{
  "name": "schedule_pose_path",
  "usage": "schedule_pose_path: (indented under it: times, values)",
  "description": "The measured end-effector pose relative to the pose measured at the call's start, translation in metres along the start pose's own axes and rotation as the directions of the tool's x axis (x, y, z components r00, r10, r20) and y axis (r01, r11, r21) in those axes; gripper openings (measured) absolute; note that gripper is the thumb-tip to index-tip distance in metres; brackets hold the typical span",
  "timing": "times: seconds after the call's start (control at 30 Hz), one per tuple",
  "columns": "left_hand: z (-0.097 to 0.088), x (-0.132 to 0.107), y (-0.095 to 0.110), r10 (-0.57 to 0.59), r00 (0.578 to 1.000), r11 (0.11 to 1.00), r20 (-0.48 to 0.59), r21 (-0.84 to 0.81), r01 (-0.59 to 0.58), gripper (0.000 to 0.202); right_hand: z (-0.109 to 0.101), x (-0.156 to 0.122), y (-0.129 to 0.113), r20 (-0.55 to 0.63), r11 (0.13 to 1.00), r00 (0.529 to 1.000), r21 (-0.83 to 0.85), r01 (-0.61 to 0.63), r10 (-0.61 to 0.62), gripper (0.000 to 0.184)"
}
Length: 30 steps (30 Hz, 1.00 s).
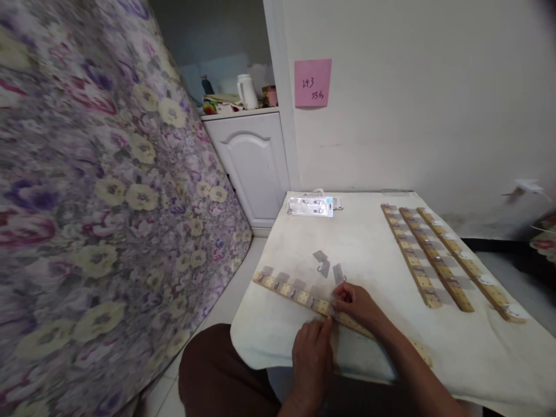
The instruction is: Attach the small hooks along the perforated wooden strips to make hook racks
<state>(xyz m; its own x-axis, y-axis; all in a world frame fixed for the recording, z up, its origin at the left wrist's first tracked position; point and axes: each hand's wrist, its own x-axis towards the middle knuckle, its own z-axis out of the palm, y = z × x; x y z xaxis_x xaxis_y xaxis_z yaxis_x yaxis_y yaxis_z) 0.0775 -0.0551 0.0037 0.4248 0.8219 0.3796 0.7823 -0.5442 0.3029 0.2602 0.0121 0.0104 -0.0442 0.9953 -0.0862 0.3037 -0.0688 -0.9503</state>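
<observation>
A long wooden strip (295,295) with a row of holes lies along the near edge of the white table (365,243). Both my hands meet on its middle. My left hand (311,354) has its fingers closed against the strip's near side. My right hand (357,303) pinches something small at the strip, too small to make out. Two small grey metal hooks (322,263) lie loose on the table just beyond my hands.
Three more wooden strips (438,258) lie side by side at the table's right. A clear blister pack (311,206) sits at the far edge. A floral mattress (95,191) leans at left; a white cabinet (252,162) stands behind. A pink note (312,82) hangs on the wall.
</observation>
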Motion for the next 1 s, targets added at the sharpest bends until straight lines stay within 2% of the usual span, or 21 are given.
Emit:
schedule_pose_path:
  times: [0.27, 0.57, 1.0]
  values:
    - [-0.001, 0.0006, 0.0007, -0.023, 1.0, 1.0, 0.005, -0.014, 0.023, 0.051, 0.0001, 0.0009, 0.0032, 0.003, 1.0, 1.0, 0.01, 0.002, -0.002, 0.017]
    - [-0.0011, 0.0013, -0.0012, 0.005, 0.999, 1.0, 0.033, -0.012, -0.004, 0.052, 0.0021, 0.0005, 0.0051, -0.001, 1.0, 1.0, -0.006, 0.008, -0.008, 0.024]
    - [0.0001, 0.0004, -0.0007, -0.016, 1.0, 1.0, 0.011, 0.007, 0.016, 0.052, 0.0001, -0.0007, 0.005, 0.004, 1.0, 1.0, -0.019, 0.004, -0.004, 0.023]
